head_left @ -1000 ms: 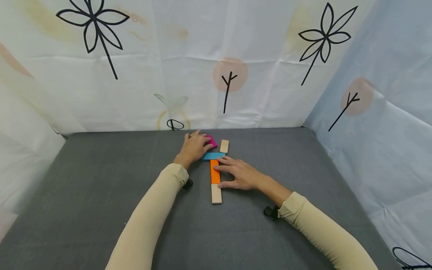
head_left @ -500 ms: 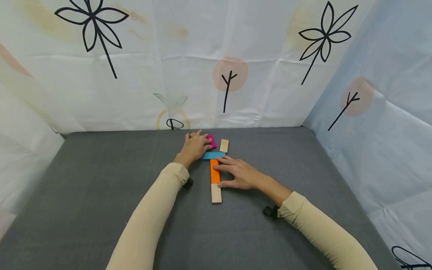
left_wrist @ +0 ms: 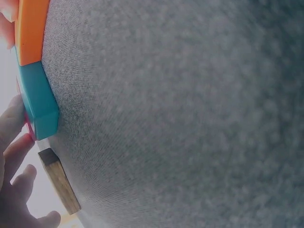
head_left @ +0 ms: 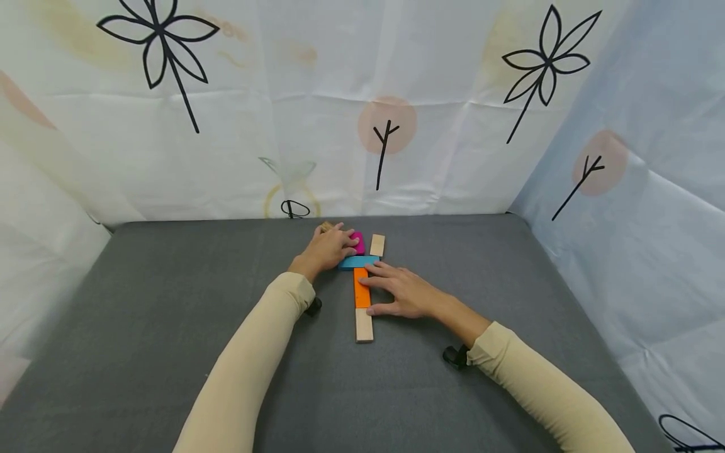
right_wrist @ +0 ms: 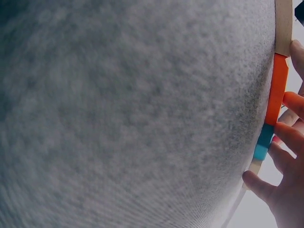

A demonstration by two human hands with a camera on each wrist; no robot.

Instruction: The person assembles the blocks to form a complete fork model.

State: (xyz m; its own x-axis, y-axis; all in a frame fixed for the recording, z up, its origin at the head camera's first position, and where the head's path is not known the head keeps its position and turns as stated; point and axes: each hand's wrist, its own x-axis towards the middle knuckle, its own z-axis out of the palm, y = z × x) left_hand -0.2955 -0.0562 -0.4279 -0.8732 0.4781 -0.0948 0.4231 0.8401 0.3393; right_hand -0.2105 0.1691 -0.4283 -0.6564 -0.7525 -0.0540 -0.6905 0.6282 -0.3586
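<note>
My left hand (head_left: 325, 247) pinches a magenta block (head_left: 359, 244) between thumb and fingers, right behind the left part of a blue block (head_left: 351, 263). Below the blue block, an orange block (head_left: 361, 297) and a pale wooden block (head_left: 364, 326) lie end to end, forming a stem. My right hand (head_left: 404, 292) rests with spread fingers along their right side, fingertips at the blue, orange and pale blocks. The left wrist view shows a brown wooden block (left_wrist: 61, 183) beside the left fingers, mostly hidden by that hand in the head view.
A second pale wooden block (head_left: 377, 245) stands behind the blue block's right end. The grey table (head_left: 170, 327) ends at a white printed cloth (head_left: 453, 157) close behind the blocks. Another cloth wall (head_left: 651, 251) borders the right side.
The magenta block has turned from slanted to nearly straight and come slightly nearer the blue block, with my left hand moving along. My right hand has stayed in place.
</note>
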